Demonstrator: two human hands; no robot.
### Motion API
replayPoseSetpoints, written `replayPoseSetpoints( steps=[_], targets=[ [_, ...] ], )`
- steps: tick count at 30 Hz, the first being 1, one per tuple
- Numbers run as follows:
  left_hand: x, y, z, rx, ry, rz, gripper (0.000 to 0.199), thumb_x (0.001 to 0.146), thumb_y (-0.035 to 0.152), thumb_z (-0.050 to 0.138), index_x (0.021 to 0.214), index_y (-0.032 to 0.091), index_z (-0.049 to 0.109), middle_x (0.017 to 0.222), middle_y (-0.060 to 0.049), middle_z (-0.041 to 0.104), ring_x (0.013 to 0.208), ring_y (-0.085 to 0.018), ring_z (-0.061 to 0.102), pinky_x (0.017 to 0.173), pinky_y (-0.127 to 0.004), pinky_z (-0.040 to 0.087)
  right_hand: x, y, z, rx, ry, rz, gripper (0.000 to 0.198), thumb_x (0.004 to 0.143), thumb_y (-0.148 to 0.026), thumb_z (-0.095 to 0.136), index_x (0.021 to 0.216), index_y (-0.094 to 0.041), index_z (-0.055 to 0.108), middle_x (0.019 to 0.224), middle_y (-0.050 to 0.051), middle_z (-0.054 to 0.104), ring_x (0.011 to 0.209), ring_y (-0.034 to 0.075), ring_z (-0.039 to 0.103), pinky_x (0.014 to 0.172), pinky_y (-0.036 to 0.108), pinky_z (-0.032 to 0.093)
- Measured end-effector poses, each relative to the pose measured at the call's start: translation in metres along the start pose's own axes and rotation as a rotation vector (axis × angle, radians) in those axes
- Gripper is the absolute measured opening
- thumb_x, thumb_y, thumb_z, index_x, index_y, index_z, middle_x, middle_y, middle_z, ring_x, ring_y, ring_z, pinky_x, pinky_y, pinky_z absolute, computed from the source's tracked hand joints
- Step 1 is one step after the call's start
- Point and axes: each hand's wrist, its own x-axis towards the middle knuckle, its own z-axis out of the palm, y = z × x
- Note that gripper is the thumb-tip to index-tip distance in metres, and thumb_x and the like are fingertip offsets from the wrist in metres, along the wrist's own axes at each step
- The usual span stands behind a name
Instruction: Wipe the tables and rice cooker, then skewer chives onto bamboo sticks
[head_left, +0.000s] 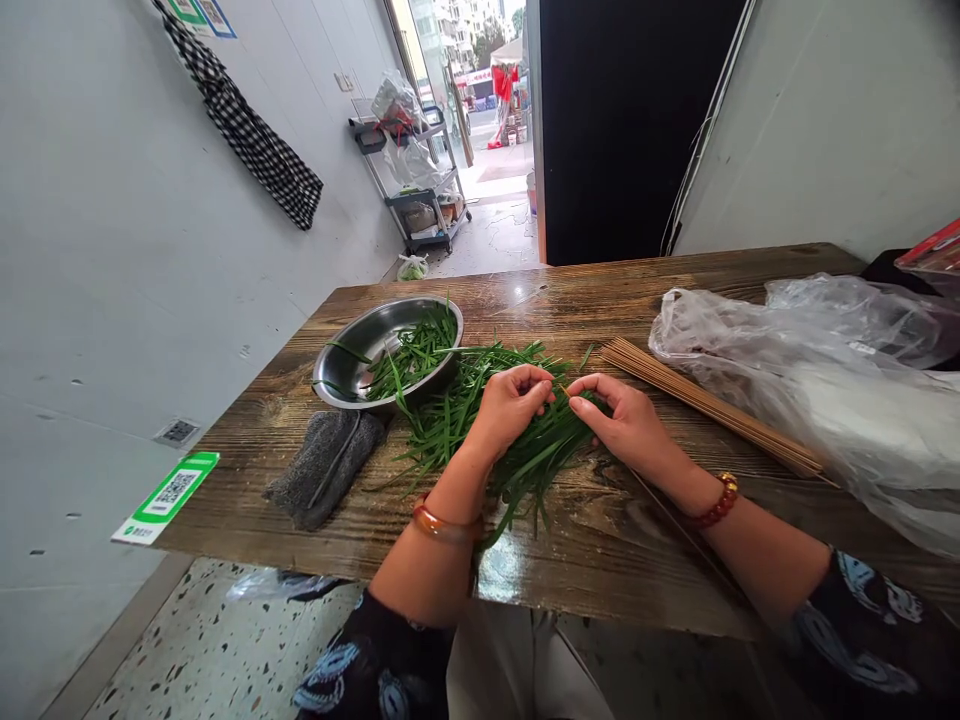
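Over a loose pile of garlic chives (536, 460), my two hands meet fingertip to fingertip. My left hand (510, 405) is closed in a pinch, with green leaf showing at its fingertips; exactly how much it grips is hard to see. Between thumb and fingers, my right hand (619, 415) pinches a thin bamboo skewer (566, 391). The skewer's tip points at my left fingers, and its shaft runs back beneath my right wrist. A bundle of bamboo skewers (705, 405) lies to the right of my right hand.
A steel bowl (330, 365) with cut chives stands at the back left. Before it lies a dark grey cloth (326, 465). Clear plastic bags (840, 400) cover the table's right side. Beyond the wooden table (585, 295), a trolley (416, 195) stands by the doorway.
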Motion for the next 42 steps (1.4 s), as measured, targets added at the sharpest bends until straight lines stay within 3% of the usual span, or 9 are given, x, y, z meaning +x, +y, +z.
replayPoseSetpoints(
  steps=[21, 31, 37, 42],
  targets=[
    [-0.0038, 0.0055, 0.0021, -0.053, -0.049, -0.01, 0.016, 0.077, 0.027, 0.065, 0.084, 0.012, 0.067, 0.065, 0.0, 0.066, 0.05, -0.006, 0.05, 0.049, -0.019, 0.036, 0.0, 0.0011, -0.0007, 0.002, -0.027, -0.01, 0.03, 0.086, -0.035, 0.055, 0.104, -0.019, 0.072, 0.081, 0.002, 0.071, 0.052, 0.011, 0.054, 0.052, 0.025, 0.047],
    [-0.0035, 0.0057, 0.0018, -0.019, -0.064, 0.028, 0.016, 0.075, 0.025, 0.067, 0.086, 0.013, 0.068, 0.066, 0.001, 0.065, 0.054, -0.007, 0.053, 0.054, -0.02, 0.04, -0.0003, -0.0008, -0.0013, -0.003, -0.028, 0.019, 0.028, 0.086, -0.036, 0.055, 0.102, -0.02, 0.071, 0.069, -0.001, 0.065, 0.049, 0.012, 0.052, 0.049, 0.025, 0.044],
    [-0.0031, 0.0037, 0.0023, -0.009, -0.068, 0.046, 0.013, 0.076, 0.02, 0.066, 0.087, 0.013, 0.068, 0.068, 0.001, 0.066, 0.055, -0.007, 0.054, 0.056, -0.02, 0.042, 0.0008, -0.0004, -0.0008, 0.015, -0.003, 0.011, 0.027, 0.084, -0.037, 0.057, 0.099, -0.017, 0.068, 0.081, 0.003, 0.068, 0.059, 0.014, 0.056, 0.05, 0.024, 0.046],
    [-0.0037, 0.0045, 0.0029, -0.028, -0.06, 0.046, 0.013, 0.077, 0.02, 0.065, 0.087, 0.013, 0.067, 0.068, 0.001, 0.066, 0.054, -0.007, 0.053, 0.056, -0.02, 0.041, -0.0005, -0.0006, 0.0003, 0.106, 0.012, 0.081, 0.05, 0.082, -0.038, 0.059, 0.128, -0.017, 0.056, 0.091, 0.006, 0.068, 0.062, 0.015, 0.058, 0.046, 0.025, 0.047]
  ],
)
